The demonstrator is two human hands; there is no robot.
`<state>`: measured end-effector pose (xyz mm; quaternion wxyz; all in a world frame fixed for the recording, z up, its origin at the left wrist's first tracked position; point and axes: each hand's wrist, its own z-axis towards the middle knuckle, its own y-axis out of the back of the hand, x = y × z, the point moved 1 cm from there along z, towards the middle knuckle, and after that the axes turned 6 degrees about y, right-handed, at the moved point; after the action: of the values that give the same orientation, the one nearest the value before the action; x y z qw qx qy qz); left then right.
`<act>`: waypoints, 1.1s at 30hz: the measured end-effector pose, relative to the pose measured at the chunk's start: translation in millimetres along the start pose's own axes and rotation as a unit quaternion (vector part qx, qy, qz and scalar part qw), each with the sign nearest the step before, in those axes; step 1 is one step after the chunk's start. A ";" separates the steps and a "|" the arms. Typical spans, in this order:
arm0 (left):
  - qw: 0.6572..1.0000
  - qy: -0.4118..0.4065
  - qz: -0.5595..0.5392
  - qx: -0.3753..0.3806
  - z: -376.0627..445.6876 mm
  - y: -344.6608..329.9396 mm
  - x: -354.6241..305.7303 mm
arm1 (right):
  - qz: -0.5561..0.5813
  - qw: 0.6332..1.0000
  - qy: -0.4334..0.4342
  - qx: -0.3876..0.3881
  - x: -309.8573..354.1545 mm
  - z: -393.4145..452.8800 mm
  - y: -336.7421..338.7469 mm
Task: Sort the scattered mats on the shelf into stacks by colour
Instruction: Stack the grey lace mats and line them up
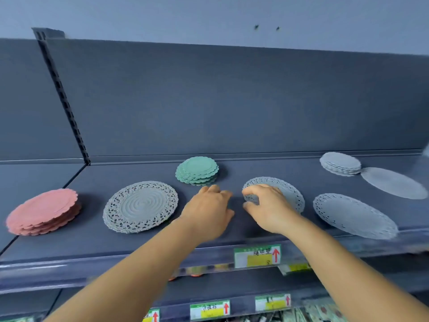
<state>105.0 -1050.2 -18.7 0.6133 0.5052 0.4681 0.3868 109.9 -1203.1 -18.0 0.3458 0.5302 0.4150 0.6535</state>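
A pink stack of mats (44, 211) lies at the shelf's left. Beside it rests a large grey lacy mat (140, 206). A green stack (197, 170) sits further back in the middle. My right hand (267, 208) curls its fingers around the left edge of a pale grey-blue lacy mat (290, 194). My left hand (209, 212) hovers just left of it, fingers loosely bent, holding nothing. More grey-blue mats lie to the right: one at the front (355, 216), a flat one (394, 182) behind it, and a small stack (340, 163) at the back.
The dark shelf (92, 242) has a back panel and a slotted upright post (62, 98) at the left. Price labels (257, 255) hang on its front rail, and a lower shelf with more labels shows beneath.
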 end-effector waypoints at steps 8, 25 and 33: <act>0.997 0.062 -0.025 0.026 40.7 -25.9 -60.9 | -0.034 0.999 -0.041 0.007 -77.5 -6.3 35.7; 0.944 0.184 -0.263 -0.080 85.7 -18.8 -91.8 | -0.043 0.970 -0.234 0.049 -168.1 -47.2 85.0; 0.899 0.117 -0.407 -0.114 88.5 -7.7 -101.1 | -0.032 0.945 -0.325 0.004 -172.2 -52.1 92.7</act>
<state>163.9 -1170.2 -3.2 0.7115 0.1482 0.6539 0.2103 91.9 -1404.4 -8.5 0.4803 0.7015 0.2993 0.4332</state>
